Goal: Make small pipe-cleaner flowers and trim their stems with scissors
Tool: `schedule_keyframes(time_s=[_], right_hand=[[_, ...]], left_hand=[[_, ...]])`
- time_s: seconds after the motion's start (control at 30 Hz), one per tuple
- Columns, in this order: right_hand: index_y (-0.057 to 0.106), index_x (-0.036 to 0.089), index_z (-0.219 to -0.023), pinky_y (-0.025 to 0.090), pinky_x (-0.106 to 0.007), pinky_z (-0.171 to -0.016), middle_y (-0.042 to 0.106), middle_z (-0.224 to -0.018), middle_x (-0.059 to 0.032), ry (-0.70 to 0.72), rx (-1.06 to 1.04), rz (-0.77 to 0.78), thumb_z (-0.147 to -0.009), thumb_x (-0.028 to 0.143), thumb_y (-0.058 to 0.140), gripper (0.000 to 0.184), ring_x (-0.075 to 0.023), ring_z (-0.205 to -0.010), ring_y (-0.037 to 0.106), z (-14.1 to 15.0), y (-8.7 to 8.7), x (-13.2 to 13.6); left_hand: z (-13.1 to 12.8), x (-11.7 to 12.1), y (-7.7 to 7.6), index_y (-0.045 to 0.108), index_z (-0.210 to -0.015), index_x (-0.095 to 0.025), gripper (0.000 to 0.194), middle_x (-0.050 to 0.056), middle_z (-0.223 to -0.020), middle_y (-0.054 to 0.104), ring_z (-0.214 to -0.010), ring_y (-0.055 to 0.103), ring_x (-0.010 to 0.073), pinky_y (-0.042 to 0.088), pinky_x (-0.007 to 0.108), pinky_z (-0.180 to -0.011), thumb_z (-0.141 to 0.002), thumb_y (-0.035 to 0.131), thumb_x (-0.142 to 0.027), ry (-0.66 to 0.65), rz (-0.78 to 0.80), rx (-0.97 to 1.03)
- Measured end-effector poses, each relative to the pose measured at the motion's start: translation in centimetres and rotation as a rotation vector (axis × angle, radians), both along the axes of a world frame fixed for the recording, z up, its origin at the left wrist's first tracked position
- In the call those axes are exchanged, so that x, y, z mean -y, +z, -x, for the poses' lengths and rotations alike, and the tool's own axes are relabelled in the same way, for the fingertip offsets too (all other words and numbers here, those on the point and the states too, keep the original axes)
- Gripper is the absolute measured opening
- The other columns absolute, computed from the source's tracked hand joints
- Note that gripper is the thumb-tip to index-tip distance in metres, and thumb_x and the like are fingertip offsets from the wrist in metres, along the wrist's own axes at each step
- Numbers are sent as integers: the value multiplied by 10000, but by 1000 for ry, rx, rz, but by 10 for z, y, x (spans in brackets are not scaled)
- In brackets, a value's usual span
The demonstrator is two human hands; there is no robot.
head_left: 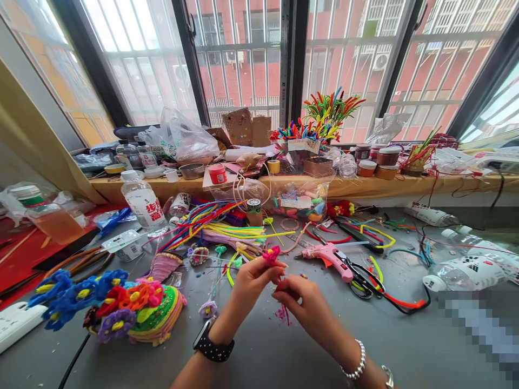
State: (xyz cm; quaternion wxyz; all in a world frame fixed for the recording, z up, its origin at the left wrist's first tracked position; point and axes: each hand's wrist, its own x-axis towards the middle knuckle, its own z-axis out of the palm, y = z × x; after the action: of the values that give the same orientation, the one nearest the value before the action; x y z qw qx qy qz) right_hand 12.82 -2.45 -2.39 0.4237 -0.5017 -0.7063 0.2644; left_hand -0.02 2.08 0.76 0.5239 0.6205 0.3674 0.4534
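Observation:
My left hand [256,278] is closed around the base of a pink pipe-cleaner flower [271,255], whose petals show above the fingers. Close beside it, my right hand [299,294] pinches the flower's thin dark red stem, which hangs down below the fingertips. Bits of pink fluff [280,312] lie on the grey table under the hands. To the right of the hands rests a pink glue gun [330,258], with black-handled scissors [365,281] against it. A small lilac flower [208,309] lies left of my left wrist.
At left sits a green cake-like piece [160,313] beside several pipe-cleaner flowers [83,294]. Bundled pipe cleaners [227,232] lie behind the hands. Plastic bottles stand at left, including a clear bottle [141,202], and lie at right [466,273]. The windowsill [357,186] holds jars and bags.

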Motion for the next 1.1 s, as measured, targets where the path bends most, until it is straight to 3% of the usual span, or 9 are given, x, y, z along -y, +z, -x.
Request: schedule_keyframes(time_s=[0.13, 0.27, 0.4, 0.5, 0.67, 0.77, 0.9, 1.0, 1.1], right_hand=[[530, 162, -624, 354, -200, -534, 534, -591, 17, 1, -8, -21, -802, 259, 474, 210, -102, -561, 466, -2, 2, -1], [563, 160, -625, 360, -201, -549, 551, -587, 13, 2, 14, -22, -812, 274, 462, 241, -102, -563, 486, -5, 3, -2], [598, 161, -642, 362, -202, -542, 577, -589, 8, -4, 27, -6, -807, 295, 469, 249, -104, -552, 500, -14, 5, -3], [617, 164, -693, 370, -205, -529, 589, -607, 0, -50, 12, 11, -802, 307, 469, 233, -112, -557, 507, -23, 7, -5], [603, 167, -692, 395, -222, -534, 598, -651, -20, -185, -34, -5, -780, 345, 489, 228, -133, -585, 517, -37, 7, -10], [590, 163, -681, 396, -233, -520, 588, -634, -23, -261, -45, -21, -760, 389, 501, 255, -136, -563, 508, -44, 6, -13], [589, 162, -699, 393, -233, -522, 591, -659, -22, -316, -54, -17, -751, 428, 495, 287, -133, -561, 505, -53, 9, -15], [599, 161, -720, 400, -242, -561, 616, -758, -45, -319, -65, 8, -745, 434, 497, 293, -146, -615, 523, -58, 12, -17], [606, 161, -720, 400, -249, -571, 624, -794, -54, -312, -66, 30, -760, 449, 465, 324, -158, -647, 534, -60, 13, -18]], left_hand=[[1, -1, -1, 639, -652, -150, 89, 13, -647, 600, -605, 511, 112, 415, 200, -559, -628, 629, -235, -62, -12, -55], [2, -3, -3, 592, -642, -142, 112, -2, -620, 590, -571, 515, 94, 425, 197, -567, -643, 618, -251, -16, 53, 68], [11, -8, 1, 540, -695, -159, 140, -7, -662, 606, -627, 574, 116, 462, 241, -640, -668, 595, -285, 130, 65, 295], [25, -17, 7, 521, -700, -172, 148, -35, -641, 590, -600, 575, 94, 469, 224, -635, -645, 622, -266, 308, -34, 410], [46, -29, 14, 554, -703, -165, 160, -44, -652, 589, -602, 574, 73, 465, 194, -640, -598, 660, -224, 495, -116, 458], [50, -31, 15, 584, -706, -155, 181, -44, -645, 593, -598, 575, 69, 469, 183, -625, -563, 684, -199, 481, -76, 494], [47, -31, 13, 619, -731, -140, 237, -30, -663, 624, -568, 583, 63, 482, 163, -585, -513, 711, -159, 381, 127, 611], [44, -30, 13, 624, -691, -121, 188, -14, -630, 635, -542, 588, 67, 489, 160, -560, -520, 702, -124, 334, 265, 651], [47, -31, 14, 613, -658, -124, 128, -16, -595, 628, -531, 587, 70, 493, 160, -543, -552, 682, -106, 329, 306, 677]])
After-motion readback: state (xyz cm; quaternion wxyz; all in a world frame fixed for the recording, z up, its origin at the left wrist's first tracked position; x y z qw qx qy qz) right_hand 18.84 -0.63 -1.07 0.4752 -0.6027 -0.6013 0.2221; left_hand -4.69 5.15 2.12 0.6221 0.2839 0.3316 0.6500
